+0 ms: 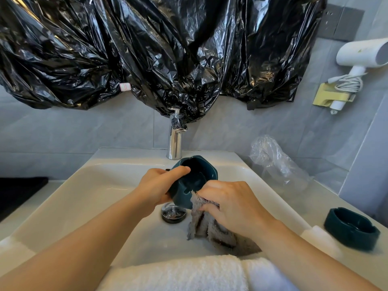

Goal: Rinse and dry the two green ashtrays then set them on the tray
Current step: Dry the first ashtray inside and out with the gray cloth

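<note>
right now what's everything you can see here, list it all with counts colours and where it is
ashtrays: 2, dark green; one held tilted over the sink, one on the counter at right
cloth: 1, grey, hanging into the sink from the right hand
sink: 1, white, centre
drain stopper: 1, chrome and dark, sink bottom
faucet: 1, chrome, behind the sink
towels: white, on the near sink edge; count unclear
plastic sheeting: black, on the wall above
clear plastic bag: 1, counter at right
hair dryer: 1, white, wall holder upper right
left hand: grips the ashtray
right hand: grips the cloth against the ashtray
</note>
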